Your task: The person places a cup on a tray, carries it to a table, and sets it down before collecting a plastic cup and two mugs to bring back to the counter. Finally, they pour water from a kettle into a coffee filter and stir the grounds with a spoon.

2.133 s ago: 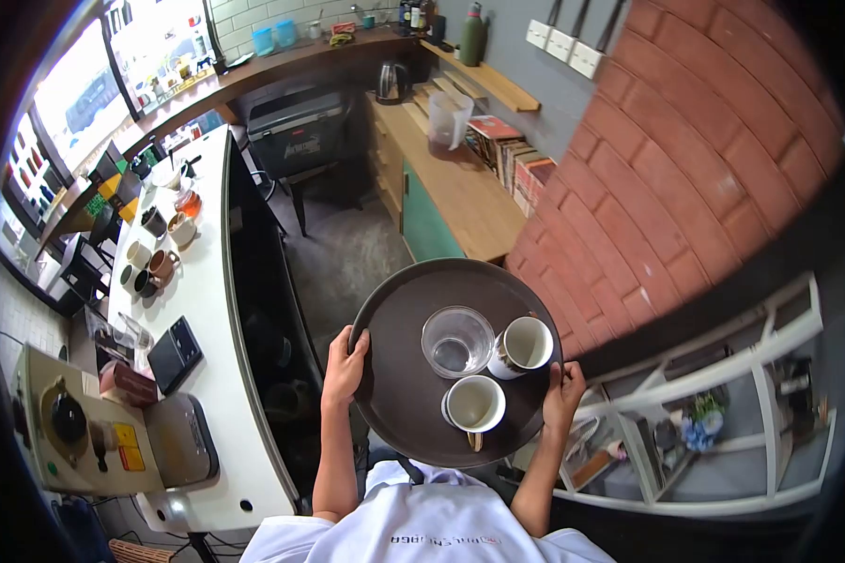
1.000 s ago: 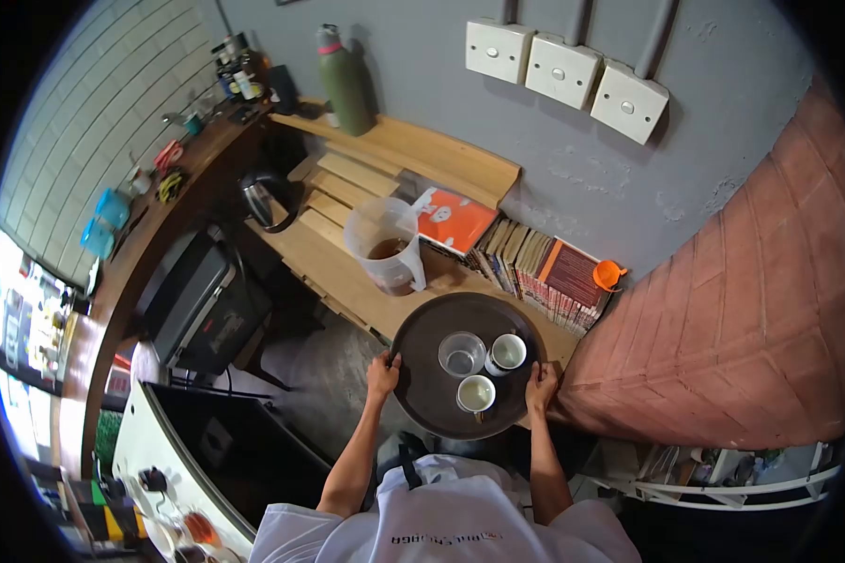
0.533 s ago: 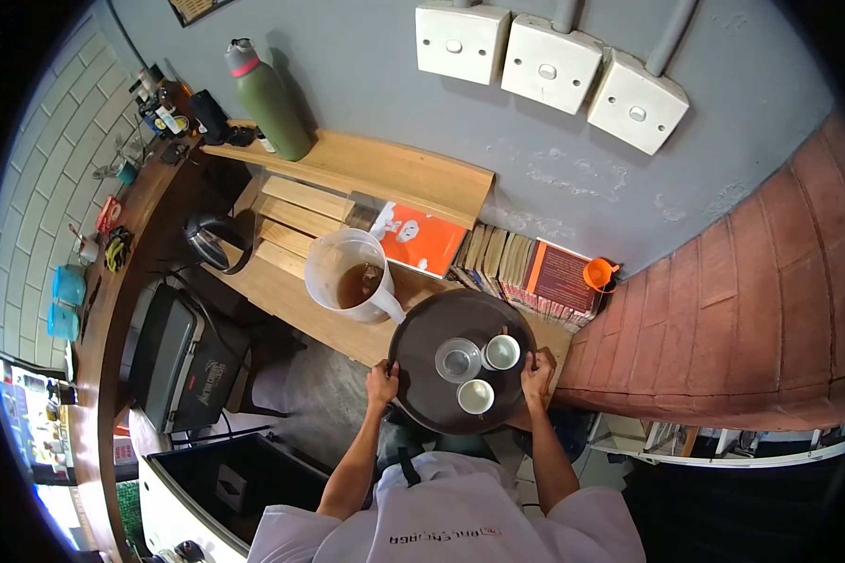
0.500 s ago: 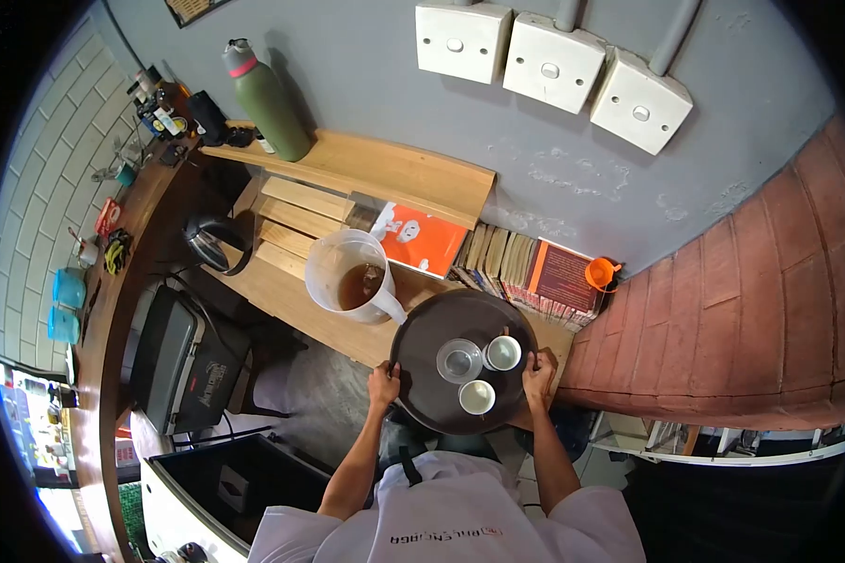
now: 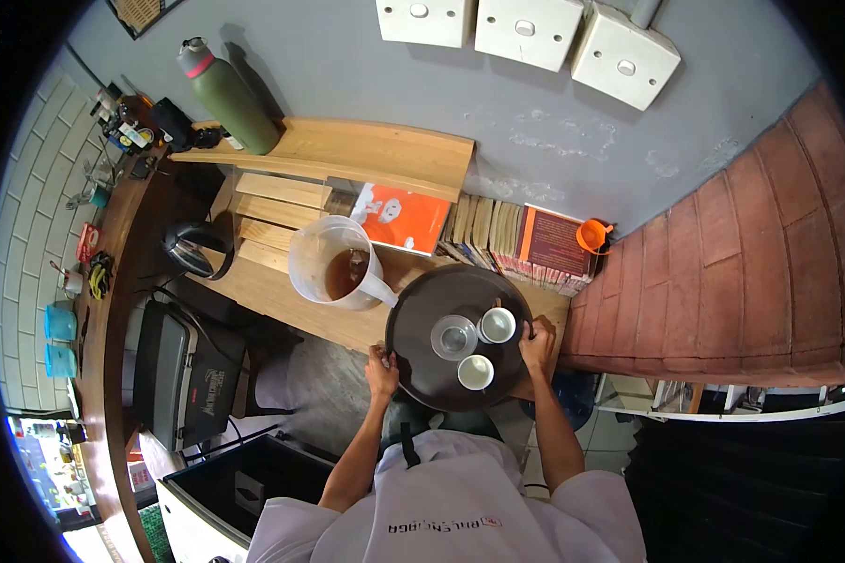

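A round dark brown tray (image 5: 422,352) is held level between my two hands, partly over the wooden bench. My left hand (image 5: 381,372) grips its left rim, fingers closed round the edge. On the opposite rim, my right hand (image 5: 536,344) is closed in the same way. Standing on the tray are a clear glass (image 5: 453,338), a white cup (image 5: 497,326) near my right hand and another white cup (image 5: 476,372) closer to me. Just beyond the tray is a translucent plastic pitcher (image 5: 333,253) with brown liquid in it, its handle close to the tray's rim.
Behind lie an orange book (image 5: 399,218), a row of books (image 5: 483,230) and an orange cup (image 5: 592,235). A green bottle (image 5: 235,103) stands on the wooden ledge (image 5: 376,150). Left are a kettle (image 5: 192,249) and a black case (image 5: 183,375); a brick wall (image 5: 704,281) rises right.
The view has shifted slightly, so the wall and bench sit higher in it. Both hands still hold the tray, and the cups and glass keep their places on it.
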Demonstrator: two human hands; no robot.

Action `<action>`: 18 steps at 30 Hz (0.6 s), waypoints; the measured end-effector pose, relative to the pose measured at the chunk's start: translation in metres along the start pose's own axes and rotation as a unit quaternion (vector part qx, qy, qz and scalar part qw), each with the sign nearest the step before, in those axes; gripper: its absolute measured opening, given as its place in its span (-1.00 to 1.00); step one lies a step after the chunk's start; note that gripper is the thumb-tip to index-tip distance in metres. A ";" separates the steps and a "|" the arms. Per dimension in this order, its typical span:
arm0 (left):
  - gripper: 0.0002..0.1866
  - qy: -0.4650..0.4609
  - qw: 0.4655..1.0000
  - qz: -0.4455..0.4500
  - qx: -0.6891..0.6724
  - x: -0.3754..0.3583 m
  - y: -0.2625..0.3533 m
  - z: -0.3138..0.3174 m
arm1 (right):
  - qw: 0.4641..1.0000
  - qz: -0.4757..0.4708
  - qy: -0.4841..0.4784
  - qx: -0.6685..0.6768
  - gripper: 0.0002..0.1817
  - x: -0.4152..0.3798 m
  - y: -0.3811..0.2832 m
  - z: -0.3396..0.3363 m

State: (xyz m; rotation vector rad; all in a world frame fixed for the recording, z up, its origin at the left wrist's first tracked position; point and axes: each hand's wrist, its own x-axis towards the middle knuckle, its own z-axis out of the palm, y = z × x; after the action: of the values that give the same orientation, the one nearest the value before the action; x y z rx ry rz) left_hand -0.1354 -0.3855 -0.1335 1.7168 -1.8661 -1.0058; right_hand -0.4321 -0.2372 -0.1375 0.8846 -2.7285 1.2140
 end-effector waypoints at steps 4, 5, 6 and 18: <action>-0.68 0.008 1.000 0.013 0.000 -0.004 -0.004 -0.001 | 0.993 -0.076 -0.023 -0.082 -0.75 0.005 0.005 -0.005; -0.69 0.014 1.000 0.017 -0.008 -0.004 -0.005 -0.001 | 0.992 -0.076 -0.021 -0.098 -0.76 0.005 0.005 -0.005; -0.69 0.019 0.999 0.020 -0.016 -0.005 -0.007 0.000 | 0.990 -0.075 -0.019 -0.115 -0.77 0.006 0.003 -0.006; -0.27 0.013 0.993 0.102 0.060 -0.030 0.035 -0.014 | 0.994 -0.038 -0.080 -0.068 -0.81 -0.010 -0.001 -0.034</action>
State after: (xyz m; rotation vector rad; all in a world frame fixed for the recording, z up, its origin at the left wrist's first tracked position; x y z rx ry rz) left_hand -0.1443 -0.3599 -0.0933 1.5562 -2.0726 -0.8033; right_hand -0.4303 -0.2096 -0.1151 1.1018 -2.8295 0.9692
